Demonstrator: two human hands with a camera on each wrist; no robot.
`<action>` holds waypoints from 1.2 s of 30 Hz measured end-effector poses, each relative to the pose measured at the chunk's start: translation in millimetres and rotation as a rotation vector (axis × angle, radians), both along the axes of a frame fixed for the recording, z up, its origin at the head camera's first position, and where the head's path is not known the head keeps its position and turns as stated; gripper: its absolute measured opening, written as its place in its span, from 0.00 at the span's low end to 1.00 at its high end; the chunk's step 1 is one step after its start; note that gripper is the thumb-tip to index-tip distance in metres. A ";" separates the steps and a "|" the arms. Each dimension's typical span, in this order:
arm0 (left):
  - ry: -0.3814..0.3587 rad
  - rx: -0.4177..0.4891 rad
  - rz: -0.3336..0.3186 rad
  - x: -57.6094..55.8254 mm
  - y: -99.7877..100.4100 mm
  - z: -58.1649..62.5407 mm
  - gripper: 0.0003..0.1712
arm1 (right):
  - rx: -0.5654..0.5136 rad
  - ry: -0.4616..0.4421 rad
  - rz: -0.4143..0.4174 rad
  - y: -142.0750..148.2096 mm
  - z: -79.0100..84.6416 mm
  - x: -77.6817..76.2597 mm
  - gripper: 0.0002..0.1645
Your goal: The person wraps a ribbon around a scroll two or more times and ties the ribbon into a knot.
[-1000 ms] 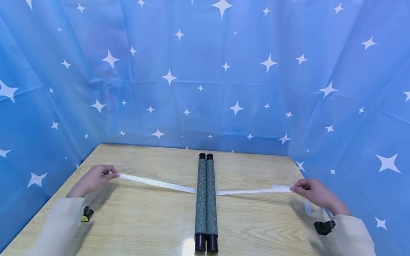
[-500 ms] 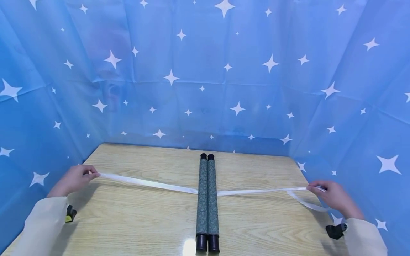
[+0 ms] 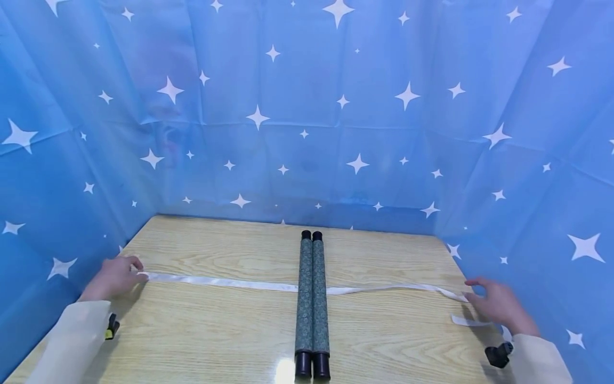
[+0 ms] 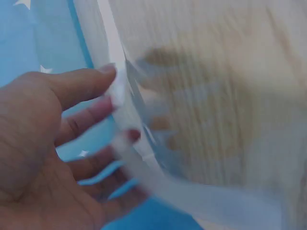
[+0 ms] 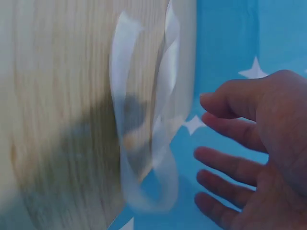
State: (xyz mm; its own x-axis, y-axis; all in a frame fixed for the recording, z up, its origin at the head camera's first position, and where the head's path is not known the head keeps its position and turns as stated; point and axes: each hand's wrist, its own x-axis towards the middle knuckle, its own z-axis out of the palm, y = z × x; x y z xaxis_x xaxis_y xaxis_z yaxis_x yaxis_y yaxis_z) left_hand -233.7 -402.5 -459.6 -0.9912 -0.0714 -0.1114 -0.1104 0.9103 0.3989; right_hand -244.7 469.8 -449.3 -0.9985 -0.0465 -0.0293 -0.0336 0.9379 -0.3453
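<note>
Two scroll rollers [image 3: 313,298] lie side by side on the table, wrapped in patterned green-grey cloth with dark end knobs. A white ribbon [image 3: 225,281] passes beneath them and runs out to both sides. My left hand [image 3: 112,277] is at its left end; in the left wrist view the thumb and index fingertips [image 4: 109,69] are apart and touch or nearly touch the ribbon. My right hand [image 5: 254,143] has its fingers spread beside the ribbon's right end [image 5: 165,81], apart from it. That end hangs in a loop over the table edge.
The wooden table [image 3: 230,330] has a blue curtain [image 3: 307,106] with white stars behind it and along both sides. Black wrist cameras [image 3: 499,354] sit at the sleeves.
Both hands have moved outward, drawing the ribbon out, then lowered toward the table. The right hand has let go and the ribbon has slackened; the left fingers have parted.
</note>
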 end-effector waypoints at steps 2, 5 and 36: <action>0.021 -0.032 0.021 1.2 5.4 1.6 0.30 | -0.010 0.008 -0.009 -6.1 1.4 1.0 0.32; 0.088 -0.051 0.013 1.2 18.5 6.0 0.34 | -0.018 0.047 -0.007 -18.1 6.0 2.0 0.31; -0.034 0.081 -0.081 -16.2 248.2 -10.0 0.38 | -0.046 -0.076 -0.032 -146.0 -21.6 -21.7 0.35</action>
